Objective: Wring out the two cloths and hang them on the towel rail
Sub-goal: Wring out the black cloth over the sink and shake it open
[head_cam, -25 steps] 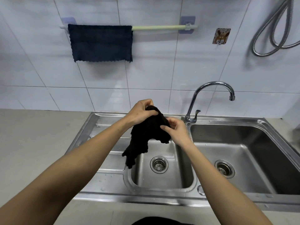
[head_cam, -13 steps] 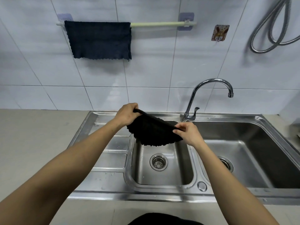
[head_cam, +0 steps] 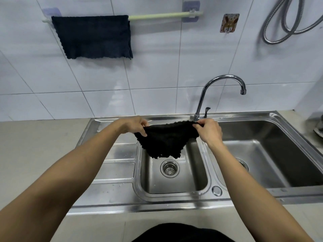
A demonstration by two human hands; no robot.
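Observation:
A black cloth is stretched out between both hands above the small left basin. My left hand pinches its left top corner and my right hand pinches its right top corner, so the cloth sags in the middle. A dark blue cloth hangs spread over the left part of the pale green towel rail on the tiled wall. The right part of the rail is bare.
A steel double sink fills the counter, with a drain under the cloth and a larger basin to the right. A curved tap stands just behind my right hand. A wall hook and a metal hose are at upper right.
The bunched cloth has been pulled open. My hands moved apart, each taking a top corner, and the cloth now spreads wide between them over the basin.

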